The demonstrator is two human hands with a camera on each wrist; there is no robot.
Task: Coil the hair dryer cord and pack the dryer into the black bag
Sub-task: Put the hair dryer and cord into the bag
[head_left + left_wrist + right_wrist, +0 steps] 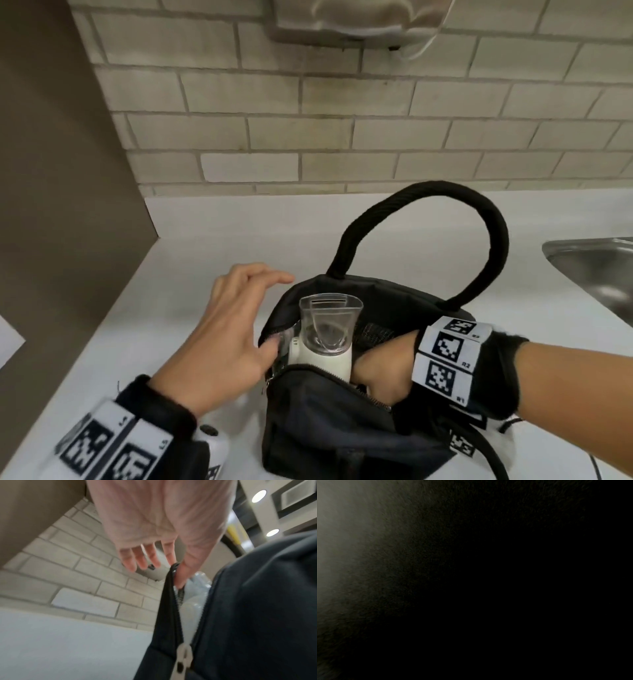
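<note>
The black bag (342, 428) stands open on the white countertop (205, 233), its loop handle (428, 212) upright. The white hair dryer (329, 359) sticks up inside it, clear nozzle (329, 322) on top. My left hand (253, 318) is at the bag's left rim with fingers spread straight. Its thumb (185, 572) is tucked inside the zipper edge of the bag (257, 601), beside the pale dryer (193, 601). My right hand (387, 370) reaches into the bag beside the dryer, its fingers hidden. The right wrist view is dark. I see no cord.
A steel sink (599, 270) lies to the right of the bag. A brown panel (61, 171) closes the left side and a brick wall (308, 137) the back, with a wall-mounted unit (359, 20) high up. A white zipper pull (183, 660) hangs at the bag's near end.
</note>
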